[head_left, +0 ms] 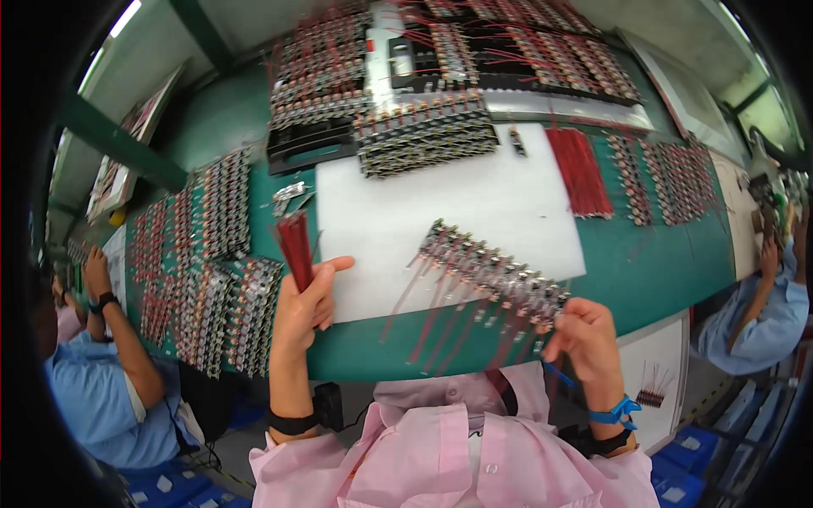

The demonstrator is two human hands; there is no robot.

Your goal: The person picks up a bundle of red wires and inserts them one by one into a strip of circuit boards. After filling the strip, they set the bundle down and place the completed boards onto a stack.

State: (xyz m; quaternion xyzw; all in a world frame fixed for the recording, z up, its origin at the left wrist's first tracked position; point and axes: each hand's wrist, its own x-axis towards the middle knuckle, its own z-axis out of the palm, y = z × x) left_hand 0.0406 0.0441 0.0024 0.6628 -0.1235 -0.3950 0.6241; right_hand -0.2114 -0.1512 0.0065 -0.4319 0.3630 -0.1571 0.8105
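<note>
Circuit-board strip (494, 269) with red wires (508, 337) extends leftward from our right hand (586, 337), which pinches its right end over the table (656, 267); our left hand (305, 306) clasps a red wire bundle (294, 247).

I log one green-topped bench (665, 262), edges bowed by the lens; two green beams (127, 151), upper left; pale wall (161, 46) behind them; one lit strip light (125, 18); grey floor (701, 394), lower right; white surface (648, 360) beside it.
</note>
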